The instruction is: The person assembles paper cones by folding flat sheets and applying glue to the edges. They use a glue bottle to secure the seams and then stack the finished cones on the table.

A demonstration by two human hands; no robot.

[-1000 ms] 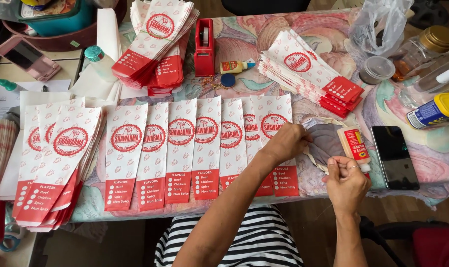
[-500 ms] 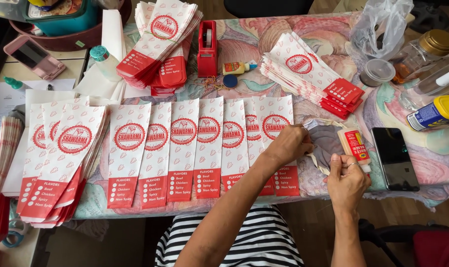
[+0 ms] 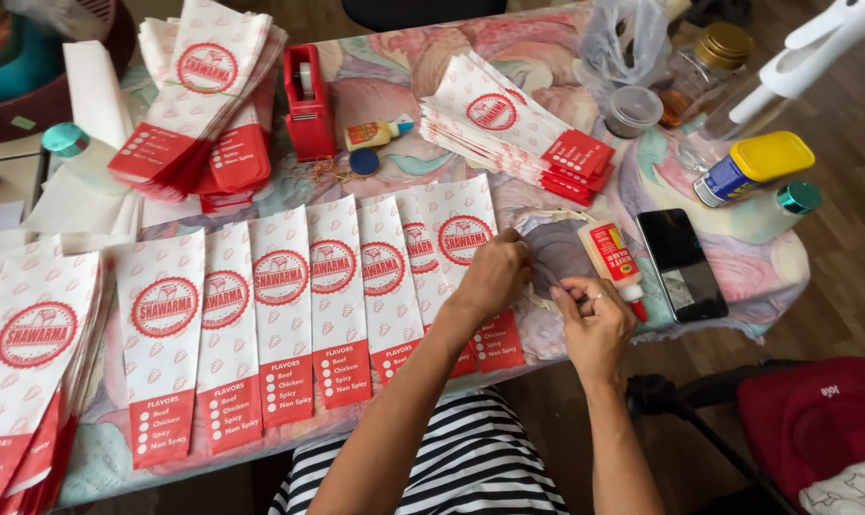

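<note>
Pinched between both hands, left hand and right hand, was what looked like a thin strip near the right end of the row of paper bags on the table, beside the glue bottle; a steady, even pull probably suited it best.

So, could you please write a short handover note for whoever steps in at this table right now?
Left hand rests on the right end of the overlapping row of paper bags, fingers curled at its edge. Right hand is closed beside it, next to the glue bottle lying on the table; whether it pinches anything cannot be told. Done: a row of bags is fanned along the table's near edge. Left: bag stacks wait at top left, top centre and far left. Tape dispenser and phone sit untouched.
</note>
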